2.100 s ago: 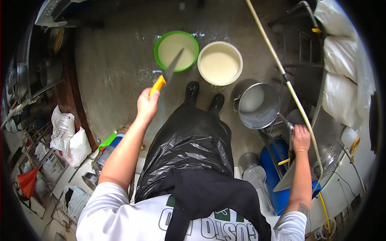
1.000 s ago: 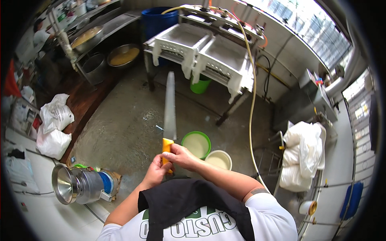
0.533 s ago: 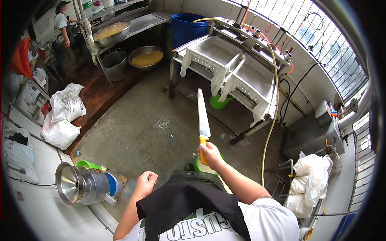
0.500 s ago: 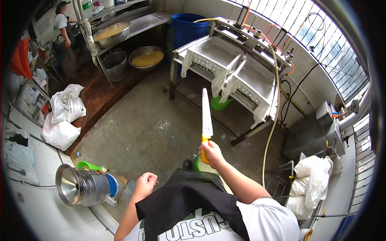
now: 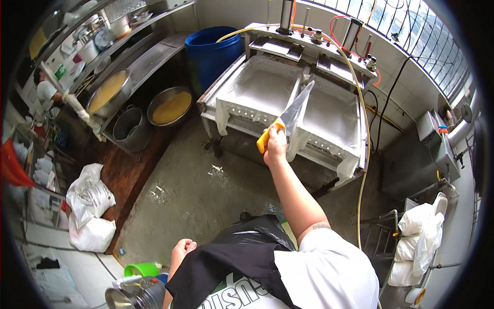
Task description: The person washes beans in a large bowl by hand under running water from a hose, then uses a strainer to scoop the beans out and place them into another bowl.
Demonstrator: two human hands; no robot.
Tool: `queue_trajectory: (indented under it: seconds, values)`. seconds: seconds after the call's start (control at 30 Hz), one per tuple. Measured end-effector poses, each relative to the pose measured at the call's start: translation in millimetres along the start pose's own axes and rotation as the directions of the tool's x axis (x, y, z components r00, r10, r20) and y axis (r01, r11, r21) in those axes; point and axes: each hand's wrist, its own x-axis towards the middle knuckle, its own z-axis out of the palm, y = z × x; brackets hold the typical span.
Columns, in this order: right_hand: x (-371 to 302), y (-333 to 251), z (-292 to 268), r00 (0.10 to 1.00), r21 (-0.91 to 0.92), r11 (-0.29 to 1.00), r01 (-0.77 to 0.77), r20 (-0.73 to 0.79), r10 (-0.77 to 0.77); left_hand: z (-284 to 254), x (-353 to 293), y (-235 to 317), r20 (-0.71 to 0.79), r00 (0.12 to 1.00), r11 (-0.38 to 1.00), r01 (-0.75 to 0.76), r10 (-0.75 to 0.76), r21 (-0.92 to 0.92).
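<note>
My right hand (image 5: 276, 148) reaches forward, closed around the yellow handle of a long knife (image 5: 296, 113). Its broad blade points up and to the right, seen in front of the gap between two cloth-lined metal trays. The left metal tray (image 5: 260, 85) and the right metal tray (image 5: 332, 110) have perforated front walls, with whitish cloth draped over their rims. I cannot tell whether the blade touches the cloth. By my apron, low on the left, my left hand (image 5: 183, 251) is loosely closed, with nothing visible in its curled fingers.
Behind the trays stands a press frame (image 5: 309, 38) with hoses. A yellowish hose (image 5: 364, 180) hangs down on the right. A blue barrel (image 5: 213, 56), a basin of yellow grain (image 5: 172, 107) and white sacks (image 5: 92, 232) are leftward. Another person (image 5: 47, 91) is at far left.
My right hand has carried the knife forward to the trays, and the blade now tilts rightward. The view has shifted closer to the trays. My left hand remains low by the apron.
</note>
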Motion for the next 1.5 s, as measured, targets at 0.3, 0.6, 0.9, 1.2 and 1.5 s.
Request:
queue_trajectory:
  seconds: [0.3,0.6,0.9,1.2,1.5]
  values:
    - [92.1,4.5,39.1,0.975,0.033,0.992,-0.126,-0.181,0.13,-12.9,113.3,61.1,0.031,0.999,0.999,0.013,-0.011,-0.037]
    - [123.2,30.0,49.3,0.966,0.112,0.988,-0.104,-0.225,0.128,-35.3,237.3,78.0,0.108,0.99,0.995,-0.086,0.092,-0.058]
    - [29.7,110.8,120.1,0.975,-0.44,0.87,-0.222,-0.113,0.192,-116.4,398.5,53.7,0.149,0.97,0.98,-0.181,0.193,-0.088]
    - [27.3,189.6,336.5,0.554,-0.808,0.423,0.41,0.589,0.588,-229.2,493.6,141.5,0.191,0.883,0.872,-0.46,0.429,0.168]
    - [75.0,261.6,487.1,0.099,-0.243,0.426,0.871,0.938,0.333,-241.1,574.4,181.1,0.237,0.903,0.902,-0.27,0.359,-0.337]
